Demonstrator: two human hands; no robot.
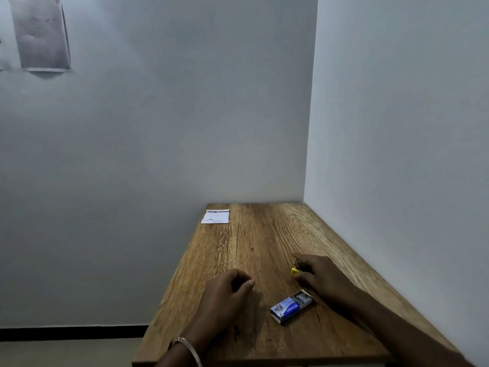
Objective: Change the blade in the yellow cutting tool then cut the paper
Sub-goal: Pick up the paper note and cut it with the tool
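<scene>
My right hand (321, 276) lies over the yellow cutting tool (294, 271) on the wooden table (254, 242). Its fingers curl around the tool, and only the yellow end and a bit of dark metal show. My left hand (229, 290) rests on the table to the left, fingers loosely curled with nothing in them. A small blue and white blade box (291, 308) lies partly slid open just in front of my right hand. A white sheet of paper (215, 216) lies at the far left corner of the table.
The table stands in a corner, with one wall along its right side and another behind it. Its left edge drops off to the floor. A grey sheet (39, 33) hangs on the back wall at upper left.
</scene>
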